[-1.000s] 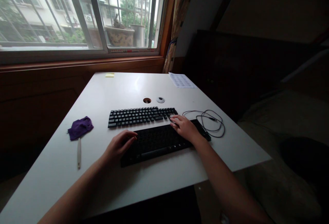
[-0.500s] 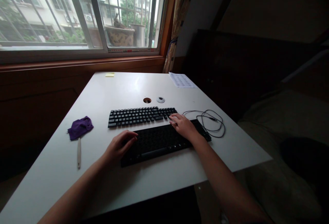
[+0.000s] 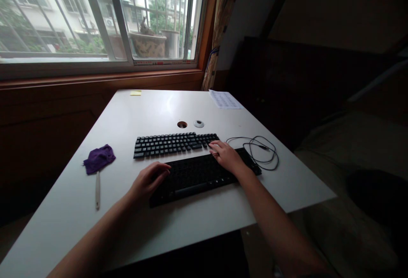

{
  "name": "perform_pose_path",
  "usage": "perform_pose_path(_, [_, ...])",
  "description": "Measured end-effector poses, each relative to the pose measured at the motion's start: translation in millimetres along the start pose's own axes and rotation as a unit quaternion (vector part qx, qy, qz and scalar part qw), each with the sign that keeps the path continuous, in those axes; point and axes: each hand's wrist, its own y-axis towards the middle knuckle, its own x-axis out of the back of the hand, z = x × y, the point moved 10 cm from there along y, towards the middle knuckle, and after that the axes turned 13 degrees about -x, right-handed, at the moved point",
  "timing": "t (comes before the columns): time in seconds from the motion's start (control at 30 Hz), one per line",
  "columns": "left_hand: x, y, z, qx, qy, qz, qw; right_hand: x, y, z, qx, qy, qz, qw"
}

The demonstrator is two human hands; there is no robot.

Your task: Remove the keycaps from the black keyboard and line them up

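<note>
A black keyboard body (image 3: pixel 194 174) lies slightly turned on the white desk, its key area dark and apparently without keycaps. My left hand (image 3: pixel 149 179) is curled over the body's left end, fingers at the far edge and thumb on top. Beyond the body, several rows of loose black keycaps (image 3: pixel 165 145) stand set out in keyboard order. My right hand (image 3: pixel 226 155) reaches across the body's right part with fingers stretched forward and a little apart. Its fingertips touch or hover over keycaps at the right end of the rows; no keycap shows between them.
A purple cloth (image 3: pixel 99 159) with a pale handle (image 3: pixel 97 191) lies at the left. A coiled black cable (image 3: pixel 267 154) is at the right. Behind the keycaps are a round desk hole (image 3: pixel 182 124) and its cover (image 3: pixel 199 123). Printed paper (image 3: pixel 225 99) and yellow notes (image 3: pixel 135 93) lie farther back.
</note>
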Motion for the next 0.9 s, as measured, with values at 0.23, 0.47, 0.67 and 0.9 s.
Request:
perform_pose_path(0.23, [-0.6, -0.1, 0.2, 0.0, -0.002, 0.002, 1.0, -1.8, -1.4, -1.1, -0.001, -0.001, 0.0, 1.0])
perform_pose_path(0.47, [-0.9, -0.6, 1.3, 0.011, -0.004, 0.003, 1.0, -1.0, -1.9, 0.2, 0.003, -0.005, -0.001, 1.0])
perform_pose_path(0.67, [-0.1, 0.2, -0.5, 0.009, 0.001, -0.002, 1.0, 1.3, -2.7, 2.4, 0.004, -0.006, -0.003, 1.0])
perform_pose_path(0.9, [-2.0, -1.1, 2.4, 0.0, 0.006, 0.003, 1.0, -0.1, -2.5, 2.9, 0.009, -0.009, 0.002, 1.0])
